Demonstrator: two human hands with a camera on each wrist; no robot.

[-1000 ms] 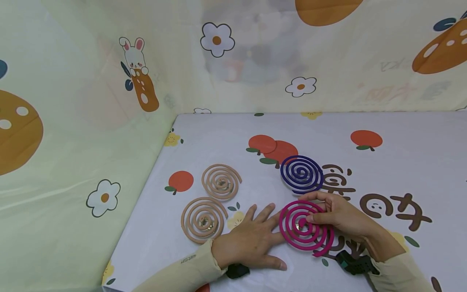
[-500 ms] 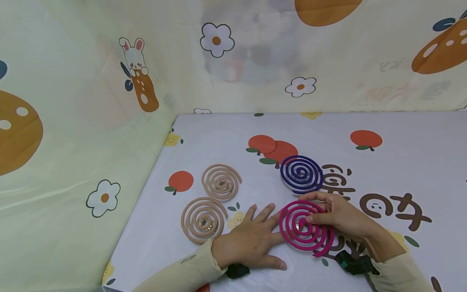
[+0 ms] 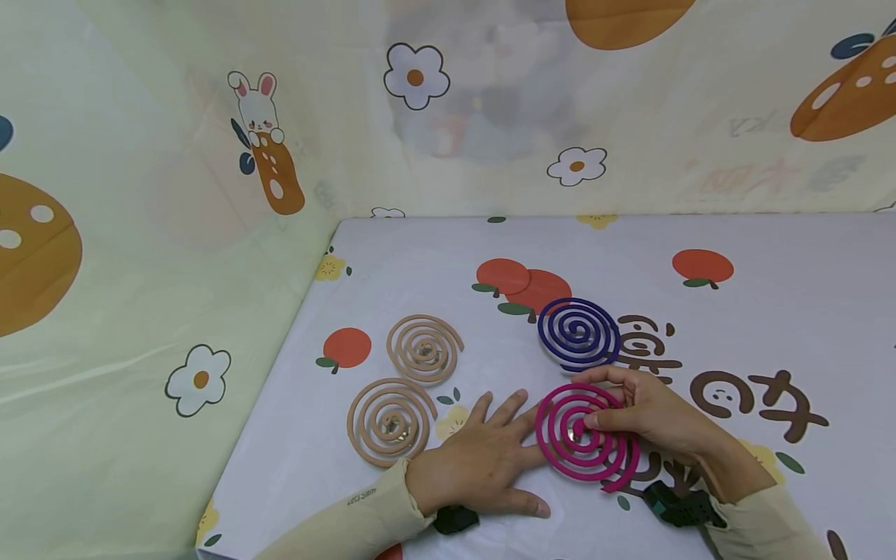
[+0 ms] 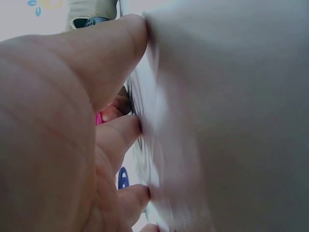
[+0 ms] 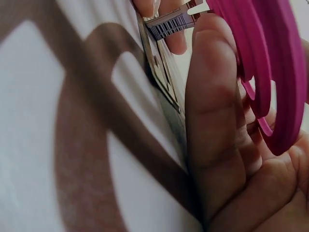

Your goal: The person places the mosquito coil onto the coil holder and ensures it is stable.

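Observation:
My right hand [image 3: 647,408] pinches a pink mosquito coil [image 3: 549,439] near its centre, with the coil raised off the cloth. In the right wrist view the pink coil [image 5: 285,87] rises beside the fingers, and a thin metal piece [image 5: 164,72] and a barcode label [image 5: 169,25] show below it. My left hand [image 3: 483,463] lies palm down with spread fingers, some fingertips hidden behind the pink coil. Left of that hand lie two tan mosquito coils, a nearer one [image 3: 357,424] and a farther one [image 3: 392,342]. Beyond the right hand is a dark blue mosquito coil [image 3: 546,330].
A white cloth [image 3: 791,327] printed with fruit, flowers and brown lettering covers the table. Pale patterned sheets hang as walls at the back [image 3: 504,179] and on the left [image 3: 140,272]. The table's left edge [image 3: 280,373] runs along the left sheet.
The pink coil and the right hand's thumb have shifted very slightly. The left hand and the other coils have kept their places.

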